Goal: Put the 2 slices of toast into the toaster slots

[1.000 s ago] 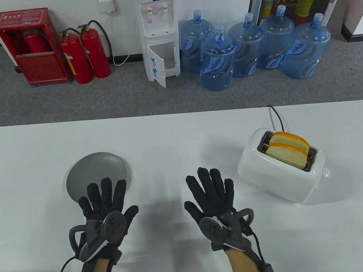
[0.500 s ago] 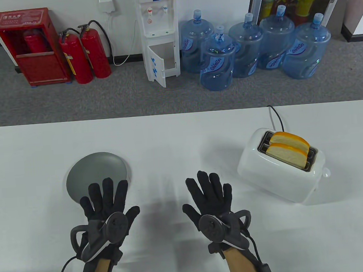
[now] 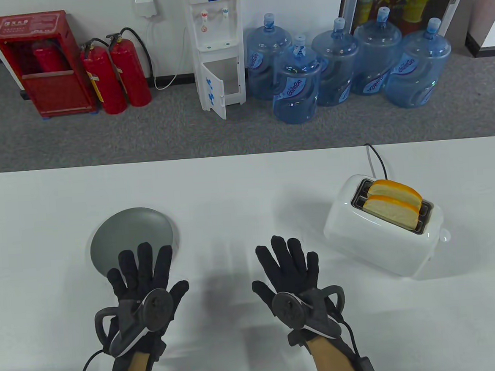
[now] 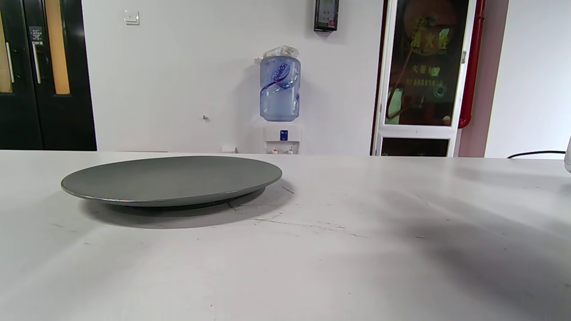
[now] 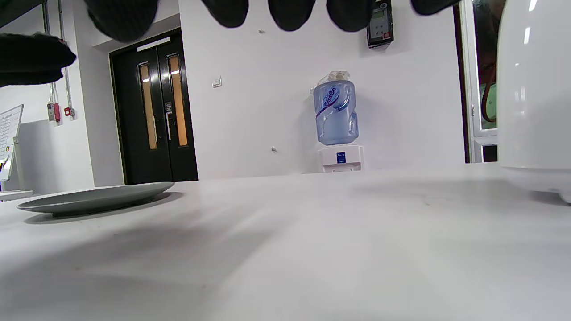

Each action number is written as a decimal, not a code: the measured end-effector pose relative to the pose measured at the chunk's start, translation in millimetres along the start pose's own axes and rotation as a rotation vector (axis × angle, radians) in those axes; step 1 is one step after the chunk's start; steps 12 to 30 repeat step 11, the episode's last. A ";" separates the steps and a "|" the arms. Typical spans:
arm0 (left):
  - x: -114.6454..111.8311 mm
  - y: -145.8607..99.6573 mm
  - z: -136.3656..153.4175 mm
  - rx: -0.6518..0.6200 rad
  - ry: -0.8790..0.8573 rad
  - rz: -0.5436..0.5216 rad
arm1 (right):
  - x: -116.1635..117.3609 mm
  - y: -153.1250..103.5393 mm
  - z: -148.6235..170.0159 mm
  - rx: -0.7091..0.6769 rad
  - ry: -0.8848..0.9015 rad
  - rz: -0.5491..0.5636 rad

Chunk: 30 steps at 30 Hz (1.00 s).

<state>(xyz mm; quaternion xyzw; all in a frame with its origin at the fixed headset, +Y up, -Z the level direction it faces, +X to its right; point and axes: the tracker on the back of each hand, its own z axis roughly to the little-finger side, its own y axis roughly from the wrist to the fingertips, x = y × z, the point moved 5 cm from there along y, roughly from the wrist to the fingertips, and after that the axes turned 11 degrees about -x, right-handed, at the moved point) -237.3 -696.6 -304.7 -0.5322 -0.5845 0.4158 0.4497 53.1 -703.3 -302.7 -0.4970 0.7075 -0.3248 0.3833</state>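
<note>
A white toaster [image 3: 382, 231] stands on the right of the table, and its side shows in the right wrist view [image 5: 533, 89]. Two slices of toast stand upright in its slots: the nearer slice [image 3: 391, 211] and the farther one [image 3: 394, 190] with an orange crust. My left hand [image 3: 141, 271] hovers flat with straight spread fingers over the near edge of the grey plate [image 3: 130, 234]. My right hand [image 3: 289, 261] is spread the same way, left of the toaster and apart from it. Neither hand holds anything. The plate [image 4: 171, 178] is bare.
A black cord [image 3: 377, 161] runs from the toaster off the table's far edge. Beyond the table stand several water bottles [image 3: 295, 84], a dispenser [image 3: 216, 48] and red fire extinguishers [image 3: 114, 74] on the floor.
Both hands only drift slightly; the right hand shifts a little left then back. Toast, toaster and plate have not moved.
</note>
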 end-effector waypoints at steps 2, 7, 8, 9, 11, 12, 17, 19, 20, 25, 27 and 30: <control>-0.1 0.0 0.2 0.000 -0.003 -0.002 | -1.2 -0.4 0.2 0.001 0.004 0.007; -0.9 0.3 -0.8 -0.003 0.002 0.008 | -0.6 -1.1 0.4 0.001 0.012 0.007; -0.5 0.2 -0.7 -0.003 0.003 0.007 | -0.9 -1.2 0.2 -0.001 0.008 0.007; 0.4 -0.2 -0.8 -0.003 0.001 0.003 | -0.8 -1.4 0.1 0.000 0.009 0.005; 1.7 -0.6 -0.8 -0.003 -0.003 -0.001 | -0.3 -2.2 0.2 0.003 0.016 0.004; 1.7 -0.6 -0.8 -0.003 -0.003 -0.001 | -0.3 -2.2 0.2 0.003 0.016 0.004; 1.7 -0.6 -0.8 -0.003 -0.003 -0.001 | -0.3 -2.2 0.2 0.003 0.016 0.004; 1.7 -0.6 -0.8 -0.003 -0.003 -0.001 | -0.3 -2.2 0.2 0.003 0.016 0.004; 1.7 -0.6 -0.8 -0.003 -0.003 -0.001 | -0.3 -2.2 0.2 0.003 0.016 0.004; 1.7 -0.6 -0.8 -0.003 -0.003 -0.001 | -0.3 -2.2 0.2 0.003 0.016 0.004; 1.7 -0.6 -0.8 -0.003 -0.003 -0.001 | -0.3 -2.2 0.2 0.003 0.016 0.004; 1.7 -0.6 -0.8 -0.003 -0.003 -0.001 | -0.3 -2.2 0.2 0.003 0.016 0.004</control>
